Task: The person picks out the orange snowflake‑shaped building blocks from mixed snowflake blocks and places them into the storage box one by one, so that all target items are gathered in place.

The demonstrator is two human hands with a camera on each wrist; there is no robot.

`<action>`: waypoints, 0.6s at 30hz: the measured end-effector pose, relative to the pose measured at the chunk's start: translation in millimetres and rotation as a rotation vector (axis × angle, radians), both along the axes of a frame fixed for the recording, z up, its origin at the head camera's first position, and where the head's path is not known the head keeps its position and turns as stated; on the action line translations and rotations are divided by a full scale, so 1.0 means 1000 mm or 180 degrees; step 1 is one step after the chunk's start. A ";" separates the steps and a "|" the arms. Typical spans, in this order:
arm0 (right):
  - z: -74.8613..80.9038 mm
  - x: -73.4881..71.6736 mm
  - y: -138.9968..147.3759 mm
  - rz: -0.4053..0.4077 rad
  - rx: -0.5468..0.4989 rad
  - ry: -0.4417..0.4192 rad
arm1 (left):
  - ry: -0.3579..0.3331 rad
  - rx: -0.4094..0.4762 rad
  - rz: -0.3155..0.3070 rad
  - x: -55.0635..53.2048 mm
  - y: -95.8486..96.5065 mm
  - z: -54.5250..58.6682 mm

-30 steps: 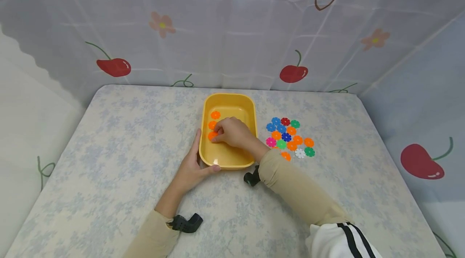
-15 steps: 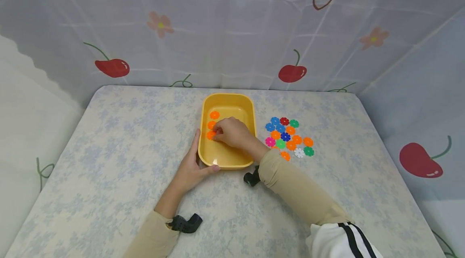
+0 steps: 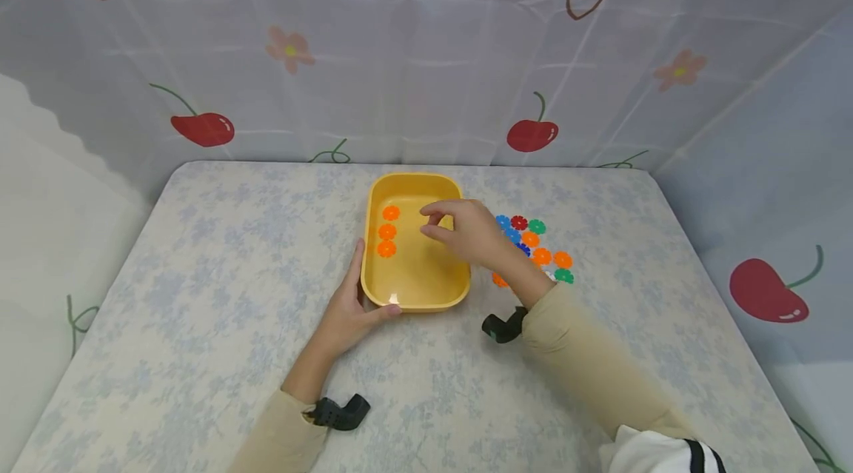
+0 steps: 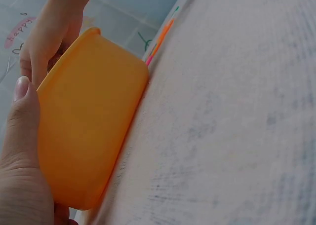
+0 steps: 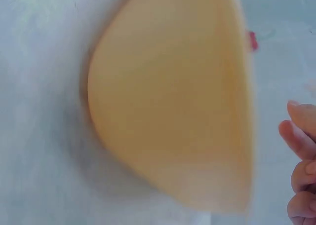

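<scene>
A yellow plastic tray point(image 3: 426, 294) stands on the table with three orange notched plastic discs point(image 3: 387, 232) in a column along its left side. My left hand point(image 3: 346, 317) holds the tray's near left corner, fingers along the left wall and thumb at the front rim. The left wrist view shows that thumb point(image 4: 22, 116) against the tray's outer wall point(image 4: 94, 121). Over the right half of the tray is my right hand point(image 3: 469, 232), thumb and forefinger apart with nothing between them. In the right wrist view its other fingers point(image 5: 301, 178) are bent.
Right of the tray lies a loose group of notched discs point(image 3: 542, 257) in orange, blue, green and red, partly covered by the right hand and forearm. Behind the table point(image 3: 220, 258) hangs a curtain point(image 3: 400, 73) printed with cherries.
My right hand has let go of the lowest orange disc and moved right across the tray, uncovering the column. The left hand keeps its hold on the tray.
</scene>
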State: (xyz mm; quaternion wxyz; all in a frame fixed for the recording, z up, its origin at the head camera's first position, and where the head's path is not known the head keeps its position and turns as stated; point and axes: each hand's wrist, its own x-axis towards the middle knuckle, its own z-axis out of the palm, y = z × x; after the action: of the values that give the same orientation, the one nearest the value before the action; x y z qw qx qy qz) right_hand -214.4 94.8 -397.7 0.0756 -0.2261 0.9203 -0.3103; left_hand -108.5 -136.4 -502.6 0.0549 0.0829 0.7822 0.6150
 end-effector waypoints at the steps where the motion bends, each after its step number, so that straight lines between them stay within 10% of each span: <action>1: 0.003 0.001 0.009 -0.0023 -0.0074 0.0065 | -0.0014 0.0003 0.0005 0.000 0.000 0.000; 8: 0.004 0.007 0.081 -0.0492 -0.0034 0.0091 | -0.0075 0.0095 -0.0036 0.004 0.002 0.015; 18: -0.038 0.008 0.181 -0.0932 0.0751 -0.0350 | -0.0064 0.0117 -0.0070 0.009 0.004 0.033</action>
State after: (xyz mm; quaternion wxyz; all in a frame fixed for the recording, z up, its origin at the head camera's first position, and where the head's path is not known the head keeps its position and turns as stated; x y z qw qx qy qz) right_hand -206.2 275.8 -436.1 0.1057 -0.0621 0.9678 -0.2198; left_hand -99.1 -132.1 -470.0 0.0680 0.0862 0.7692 0.6295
